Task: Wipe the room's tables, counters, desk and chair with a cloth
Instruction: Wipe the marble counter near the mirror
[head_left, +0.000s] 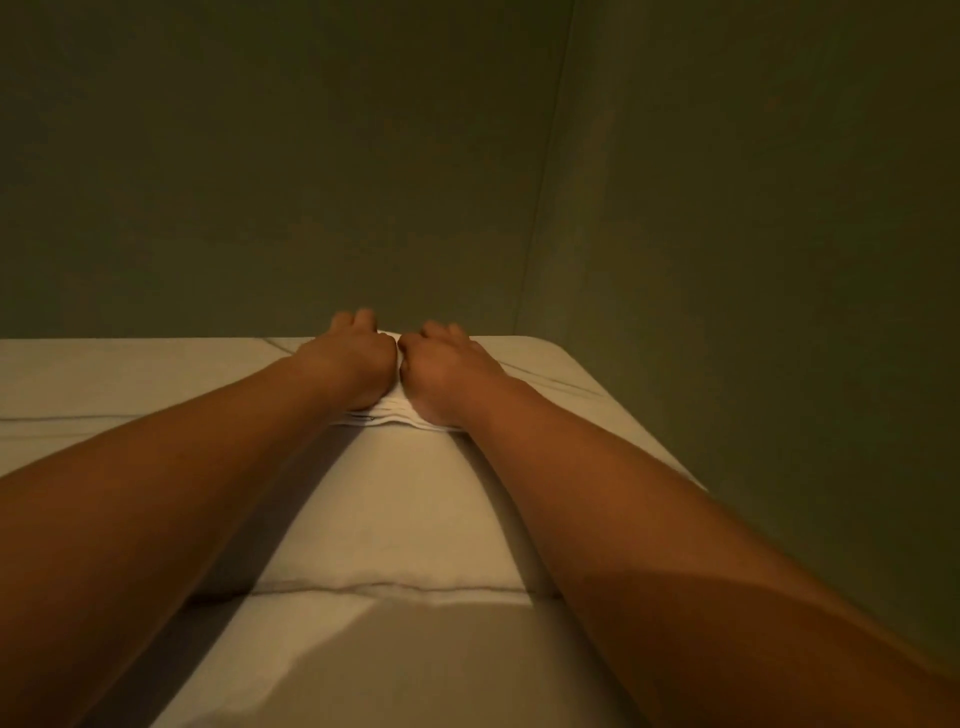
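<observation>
1. Two bare hands are pressing a folded white cloth (387, 413) against a pale marble-look tabletop with thin grey veins (130, 384), near its far edge by a dull green wall (311, 156)
2. The left hand (353, 364) is curling onto the cloth beneath it; the right hand (441, 374) is doing likewise just beside it, the two nearly touching
3. The cloth is looking soft, light and layered, likely bunching when pushed
4. Gripping it from above, palms flat over the folds, is probably suiting it best
</observation>
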